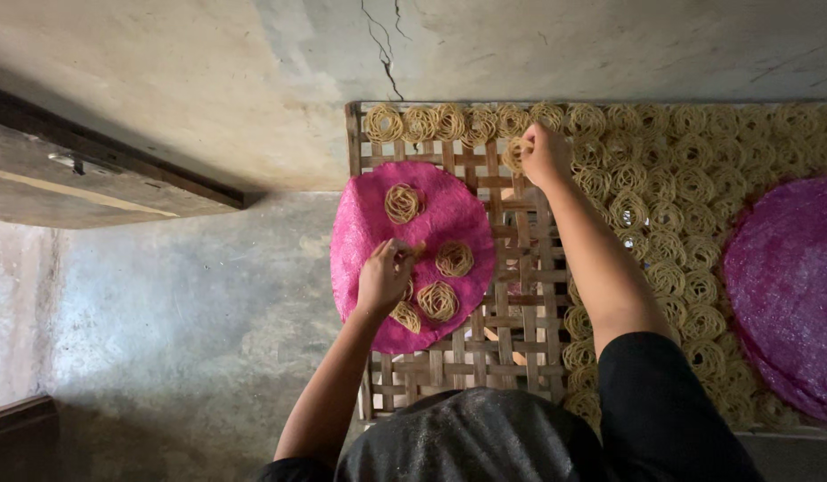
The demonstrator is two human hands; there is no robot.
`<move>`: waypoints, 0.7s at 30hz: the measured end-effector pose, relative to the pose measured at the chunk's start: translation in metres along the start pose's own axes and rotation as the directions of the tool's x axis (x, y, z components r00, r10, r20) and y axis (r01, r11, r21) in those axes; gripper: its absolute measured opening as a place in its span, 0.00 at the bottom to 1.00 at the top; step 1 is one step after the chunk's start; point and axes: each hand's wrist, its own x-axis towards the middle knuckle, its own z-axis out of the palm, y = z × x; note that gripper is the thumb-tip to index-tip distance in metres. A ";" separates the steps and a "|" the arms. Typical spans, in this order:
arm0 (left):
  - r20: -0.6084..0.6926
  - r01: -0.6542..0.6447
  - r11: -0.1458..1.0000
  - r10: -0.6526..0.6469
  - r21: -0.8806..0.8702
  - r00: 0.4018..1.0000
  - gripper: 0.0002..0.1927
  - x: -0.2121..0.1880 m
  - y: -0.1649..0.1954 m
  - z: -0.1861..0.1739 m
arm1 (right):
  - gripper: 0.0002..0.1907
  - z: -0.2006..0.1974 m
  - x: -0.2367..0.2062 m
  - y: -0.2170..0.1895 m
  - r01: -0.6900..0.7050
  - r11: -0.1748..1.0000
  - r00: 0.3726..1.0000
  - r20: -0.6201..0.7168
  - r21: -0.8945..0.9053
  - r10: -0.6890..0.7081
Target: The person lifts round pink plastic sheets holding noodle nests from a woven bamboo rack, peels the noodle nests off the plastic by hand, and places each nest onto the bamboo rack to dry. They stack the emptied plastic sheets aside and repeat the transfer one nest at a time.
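Overhead, as seen from my head camera
Left hand [384, 275]: my fingers pinch one noodle coil [406, 314] at the near edge of the pink mat [364, 223]
Pink mat: lies on the woven bamboo tray [521, 295]; four more coils rest on it, apart from one another
Right hand [545, 153]: closed on a coil [515, 153] in the tray's far row
Laid coils [672, 214]: packed touching, filling the tray's right part
Purple mat [788, 286]: rests over them at the right edge
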 end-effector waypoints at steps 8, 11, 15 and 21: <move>0.167 0.219 0.906 -0.168 -0.362 0.972 0.08 0.002 0.021 -0.008 | 0.19 -0.003 -0.026 -0.028 0.147 0.755 0.630 -0.528 -0.639 -0.569; 0.147 0.196 0.941 -0.160 -0.276 0.976 0.07 0.010 0.036 0.003 | 0.15 0.010 -0.086 -0.057 -0.281 0.943 0.884 0.430 0.177 0.182; 0.156 0.145 0.909 -0.090 -0.392 0.984 0.13 0.008 0.055 0.036 | 0.28 0.026 -0.157 -0.071 -0.528 0.498 0.635 0.709 0.689 -0.308; -0.046 -0.003 0.994 0.008 0.106 0.999 0.19 0.027 0.009 0.018 | 0.16 0.003 -0.147 -0.021 -0.469 0.690 0.823 0.557 0.552 0.114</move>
